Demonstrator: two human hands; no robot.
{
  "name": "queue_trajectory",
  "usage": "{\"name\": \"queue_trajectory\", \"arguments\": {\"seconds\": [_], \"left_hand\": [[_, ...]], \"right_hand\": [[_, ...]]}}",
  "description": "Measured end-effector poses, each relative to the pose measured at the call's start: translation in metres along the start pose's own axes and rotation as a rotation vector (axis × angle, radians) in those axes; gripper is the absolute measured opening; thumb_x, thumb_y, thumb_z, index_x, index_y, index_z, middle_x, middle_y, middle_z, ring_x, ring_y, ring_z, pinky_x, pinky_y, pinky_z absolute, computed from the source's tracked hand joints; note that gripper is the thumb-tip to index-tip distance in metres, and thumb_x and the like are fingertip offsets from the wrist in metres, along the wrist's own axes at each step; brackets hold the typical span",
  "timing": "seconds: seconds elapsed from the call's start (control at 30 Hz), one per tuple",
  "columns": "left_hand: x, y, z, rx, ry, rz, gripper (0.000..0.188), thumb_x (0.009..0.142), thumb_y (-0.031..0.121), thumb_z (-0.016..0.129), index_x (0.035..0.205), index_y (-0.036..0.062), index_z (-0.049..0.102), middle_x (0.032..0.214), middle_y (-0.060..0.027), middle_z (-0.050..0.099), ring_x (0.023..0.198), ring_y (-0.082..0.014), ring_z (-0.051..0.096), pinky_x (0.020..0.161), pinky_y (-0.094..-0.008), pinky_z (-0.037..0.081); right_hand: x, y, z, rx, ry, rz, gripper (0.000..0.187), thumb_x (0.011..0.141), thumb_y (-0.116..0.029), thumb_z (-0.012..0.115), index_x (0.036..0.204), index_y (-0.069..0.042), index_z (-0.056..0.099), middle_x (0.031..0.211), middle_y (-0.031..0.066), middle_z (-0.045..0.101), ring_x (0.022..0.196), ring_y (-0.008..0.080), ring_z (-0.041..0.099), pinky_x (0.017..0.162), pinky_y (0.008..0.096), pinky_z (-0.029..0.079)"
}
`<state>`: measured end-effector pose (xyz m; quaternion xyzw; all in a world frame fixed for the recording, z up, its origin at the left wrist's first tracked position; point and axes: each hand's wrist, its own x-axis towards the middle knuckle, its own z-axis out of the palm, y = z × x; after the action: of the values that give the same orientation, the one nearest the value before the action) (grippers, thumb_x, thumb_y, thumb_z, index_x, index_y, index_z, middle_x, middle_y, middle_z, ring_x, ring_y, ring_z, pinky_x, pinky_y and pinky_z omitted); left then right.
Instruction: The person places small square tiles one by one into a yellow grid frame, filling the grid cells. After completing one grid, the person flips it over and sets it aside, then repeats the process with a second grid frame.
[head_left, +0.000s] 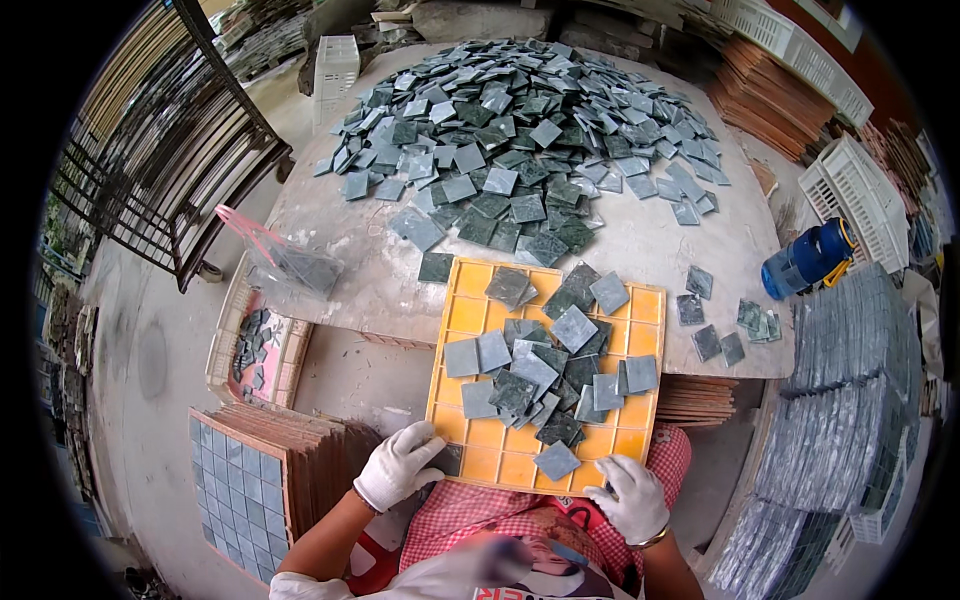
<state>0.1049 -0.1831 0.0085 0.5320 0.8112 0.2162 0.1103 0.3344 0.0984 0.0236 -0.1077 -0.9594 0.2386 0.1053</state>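
A yellow grid tray (pixel 482 462) rests partly on the table's front edge and reaches over my lap. Loose square green-grey stone tiles (pixel 574 328) lie heaped in its middle, overlapping at odd angles. My white-gloved left hand (pixel 400 466) is closed at the tray's near left corner, its thumb and fingers around the edge. A dark tile (pixel 447 459) fills that corner cell, right beside the fingertips. At the near right corner my gloved right hand (pixel 632 500) grips the tray's rim, near a single grey tile (pixel 557 461).
A large tile pile (pixel 520 130) covers the table's (pixel 350 235) far part. A blue bottle (pixel 806 260) stands right, beside stacked tile sheets (pixel 835 420). At left are a pink-handled bag (pixel 290 262), a crate of fragments (pixel 232 335) and stacked tiled boards (pixel 245 480).
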Motion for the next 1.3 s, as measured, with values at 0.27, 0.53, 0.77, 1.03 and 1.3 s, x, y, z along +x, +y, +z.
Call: {"name": "queue_trajectory", "arguments": {"seconds": [0.27, 0.53, 0.77, 1.03, 1.3], "left_hand": [[0.006, 0.015, -0.001, 0.140, -0.017, -0.059, 0.056, 0.064, 0.022, 0.077, 0.115, 0.0080, 0.060, 0.112, -0.0091, 0.050, 0.089, -0.0277, 0.057, 0.076, -0.0393, 0.049], [0.002, 0.024, 0.005, 0.169, 0.086, -0.084, 0.054, 0.065, 0.019, 0.077, 0.114, 0.0087, 0.058, 0.116, -0.0113, 0.050, 0.087, -0.0291, 0.056, 0.074, -0.0400, 0.048], [0.007, 0.040, 0.023, 0.088, 0.229, -0.124, 0.040, 0.069, 0.014, 0.073, 0.105, 0.0066, 0.058, 0.112, -0.0131, 0.053, 0.087, -0.0322, 0.057, 0.075, -0.0416, 0.048], [0.024, 0.054, 0.015, 0.029, 0.254, -0.075, 0.035, 0.071, 0.013, 0.072, 0.104, 0.0072, 0.060, 0.107, -0.0127, 0.054, 0.087, -0.0328, 0.057, 0.074, -0.0418, 0.049], [0.078, 0.090, 0.040, -0.013, 0.208, 0.232, 0.035, 0.071, 0.015, 0.070, 0.104, 0.0093, 0.061, 0.110, -0.0082, 0.055, 0.090, -0.0275, 0.057, 0.074, -0.0396, 0.049]], "right_hand": [[0.020, -0.029, 0.044, -0.133, 0.019, 0.140, 0.072, 0.064, -0.036, 0.080, 0.124, -0.008, 0.050, 0.101, 0.0105, 0.055, 0.087, 0.0279, 0.059, 0.075, 0.0384, 0.050], [0.006, -0.011, 0.017, -0.179, 0.094, -0.024, 0.030, 0.072, -0.014, 0.071, 0.102, -0.014, 0.063, 0.086, 0.0029, 0.052, 0.075, 0.0213, 0.056, 0.065, 0.0358, 0.048], [-0.021, -0.013, 0.009, -0.092, -0.073, 0.068, 0.052, 0.071, -0.038, 0.075, 0.112, -0.010, 0.060, 0.115, 0.0097, 0.052, 0.093, 0.0278, 0.058, 0.081, 0.0374, 0.048], [0.000, -0.015, 0.002, -0.178, -0.195, 0.181, 0.054, 0.067, -0.027, 0.079, 0.113, -0.009, 0.058, 0.106, 0.0074, 0.052, 0.095, 0.0261, 0.055, 0.081, 0.0377, 0.048], [0.024, -0.012, 0.004, 0.032, -0.364, 0.252, 0.047, 0.074, -0.021, 0.074, 0.115, -0.008, 0.056, 0.110, 0.0105, 0.054, 0.095, 0.0292, 0.060, 0.079, 0.0380, 0.051]]}}
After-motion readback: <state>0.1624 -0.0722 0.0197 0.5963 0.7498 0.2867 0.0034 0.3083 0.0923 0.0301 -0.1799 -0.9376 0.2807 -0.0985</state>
